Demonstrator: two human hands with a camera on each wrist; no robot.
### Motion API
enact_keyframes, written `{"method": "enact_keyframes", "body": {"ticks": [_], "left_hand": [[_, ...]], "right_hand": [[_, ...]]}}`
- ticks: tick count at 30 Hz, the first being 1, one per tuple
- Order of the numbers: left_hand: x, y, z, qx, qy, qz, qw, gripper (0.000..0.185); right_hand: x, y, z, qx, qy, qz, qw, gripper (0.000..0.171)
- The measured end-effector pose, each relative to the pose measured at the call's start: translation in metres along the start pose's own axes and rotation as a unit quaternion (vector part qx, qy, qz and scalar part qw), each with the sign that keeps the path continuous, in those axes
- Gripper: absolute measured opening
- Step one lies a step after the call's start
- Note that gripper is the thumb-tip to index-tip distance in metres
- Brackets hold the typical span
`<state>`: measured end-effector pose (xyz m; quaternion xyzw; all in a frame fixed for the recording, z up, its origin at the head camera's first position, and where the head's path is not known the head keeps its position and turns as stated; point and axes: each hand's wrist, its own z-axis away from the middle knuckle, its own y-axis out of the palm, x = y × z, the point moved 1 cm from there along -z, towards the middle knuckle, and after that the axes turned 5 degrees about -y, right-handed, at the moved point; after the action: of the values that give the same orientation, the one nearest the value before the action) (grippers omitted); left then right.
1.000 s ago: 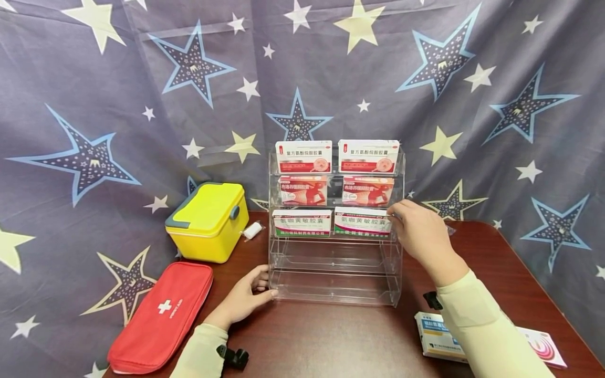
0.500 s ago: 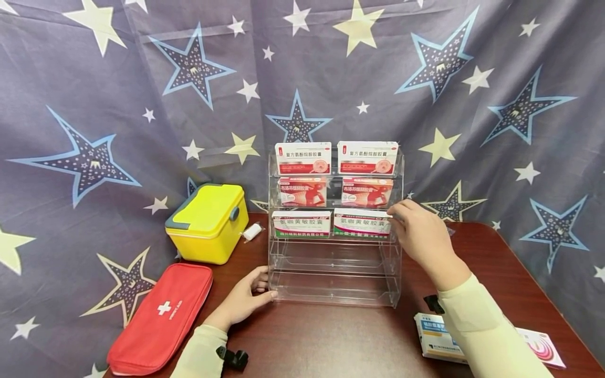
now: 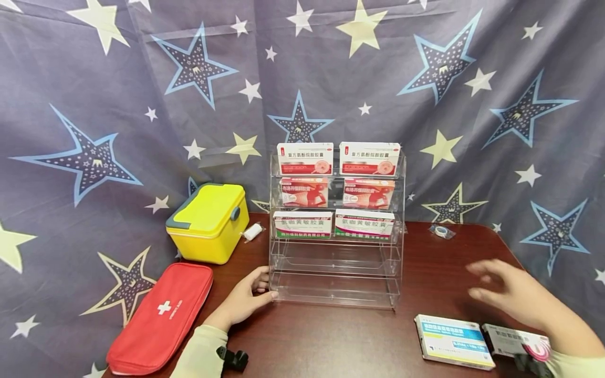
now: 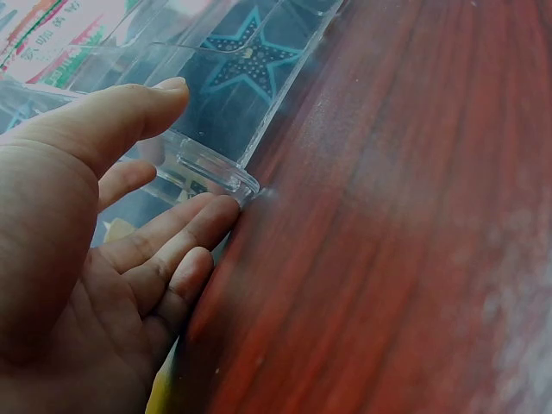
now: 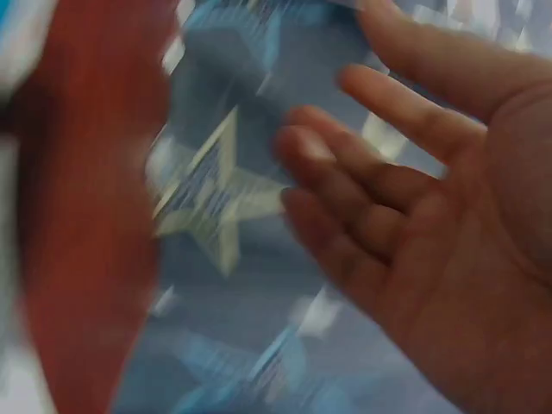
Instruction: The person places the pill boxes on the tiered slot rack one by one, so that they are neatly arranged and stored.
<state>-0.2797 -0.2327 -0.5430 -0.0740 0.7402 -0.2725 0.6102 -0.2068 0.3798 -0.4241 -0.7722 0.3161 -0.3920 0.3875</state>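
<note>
The left hand rests with relaxed, nearly straight fingers against the lower left corner of the clear acrylic rack on the dark red wooden table. The right hand, spread and holding nothing, hovers just above two medicine boxes near the table's front edge. Behind both hands hangs a star-printed grey cloth.

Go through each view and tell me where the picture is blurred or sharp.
Head view: evenly lit and sharp on the acrylic rack and its medicine boxes, but the right hand is smeared by motion. Left wrist view: left hand fairly sharp at the rack's corner, the table streaked. Right wrist view: blurred throughout, with the star cloth smeared behind the open palm.
</note>
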Motion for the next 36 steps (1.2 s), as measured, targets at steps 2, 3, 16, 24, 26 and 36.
{"method": "enact_keyframes", "body": {"ticks": [2, 3, 16, 24, 26, 36], "left_hand": [[0.000, 0.000, 0.000, 0.000, -0.001, -0.002, 1.0000, 0.062], [0.000, 0.000, 0.000, -0.001, -0.001, -0.004, 1.0000, 0.062], [0.000, 0.000, 0.002, -0.007, -0.006, -0.016, 0.9998, 0.062], [-0.002, 0.000, 0.001, -0.003, -0.009, -0.016, 0.9998, 0.063], [-0.002, 0.000, 0.001, 0.000, -0.010, -0.012, 0.9999, 0.063], [-0.003, 0.000, 0.002, -0.004, -0.012, -0.014, 0.9998, 0.062]], "right_hand": [[-0.029, 0.000, 0.030, 0.063, 0.052, -0.022, 0.996, 0.053], [-0.042, 0.000, 0.044, 0.088, 0.077, -0.031, 0.993, 0.058], [-0.103, 0.009, 0.113, 0.192, 0.186, -0.047, 0.963, 0.062], [-0.104, 0.014, 0.117, 0.154, 0.197, -0.050, 0.967, 0.040], [-0.105, 0.014, 0.118, 0.143, 0.197, -0.064, 0.968, 0.039], [-0.108, 0.020, 0.123, 0.057, 0.140, -0.108, 0.983, 0.028]]}}
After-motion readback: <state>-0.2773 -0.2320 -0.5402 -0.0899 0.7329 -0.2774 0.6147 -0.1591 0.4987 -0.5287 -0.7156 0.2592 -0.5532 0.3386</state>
